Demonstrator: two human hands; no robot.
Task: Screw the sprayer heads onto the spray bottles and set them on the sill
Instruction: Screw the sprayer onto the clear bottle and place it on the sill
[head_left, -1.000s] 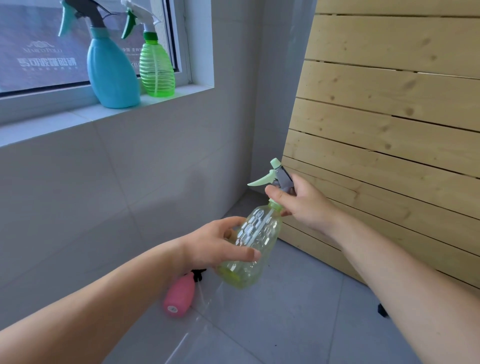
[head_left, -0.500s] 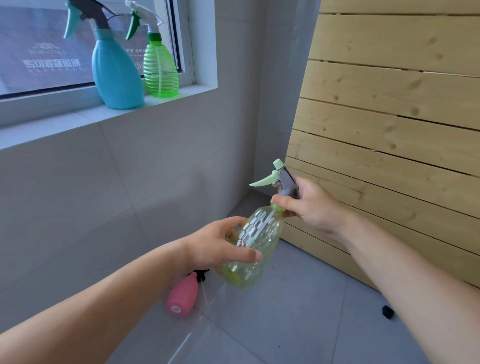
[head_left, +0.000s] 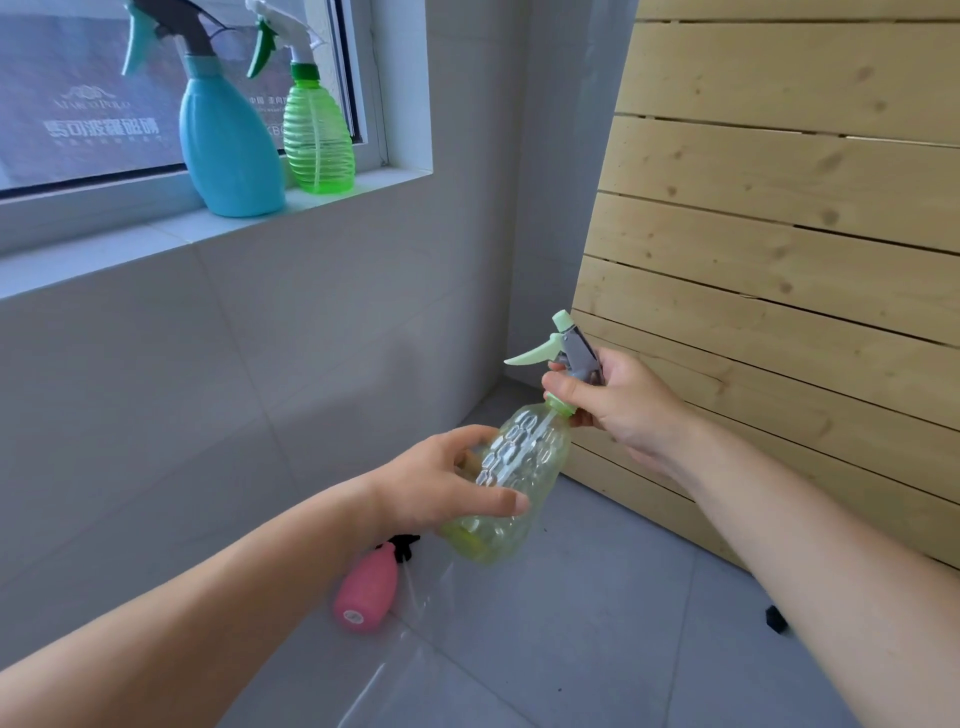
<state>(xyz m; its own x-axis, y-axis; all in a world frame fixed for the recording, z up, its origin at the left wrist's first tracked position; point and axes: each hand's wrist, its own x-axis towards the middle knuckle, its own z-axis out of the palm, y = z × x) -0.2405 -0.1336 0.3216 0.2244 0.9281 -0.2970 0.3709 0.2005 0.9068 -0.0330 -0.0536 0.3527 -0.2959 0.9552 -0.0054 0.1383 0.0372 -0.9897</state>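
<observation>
A clear yellow-green spray bottle (head_left: 519, 467) is held tilted in mid-air, low in front of me. My left hand (head_left: 441, 480) grips its body from the left. My right hand (head_left: 618, 400) is closed around the grey and pale green sprayer head (head_left: 563, 348) at the bottle's neck. A blue spray bottle (head_left: 223, 140) and a green ribbed spray bottle (head_left: 317, 135) stand upright on the white window sill (head_left: 156, 228), both with sprayer heads on. A pink bottle (head_left: 366, 590) lies on the floor below my left hand, a black part at its neck.
A slatted wooden panel (head_left: 779, 234) leans against the wall on the right. Grey floor tiles (head_left: 571, 623) spread below, with a clear plastic sheet (head_left: 415, 613) beside the pink bottle. A small black object (head_left: 775, 618) lies on the floor by my right forearm.
The bottle and both hands have stayed almost in place; my right hand has shifted its grip slightly around the sprayer head. The view has moved a little.
</observation>
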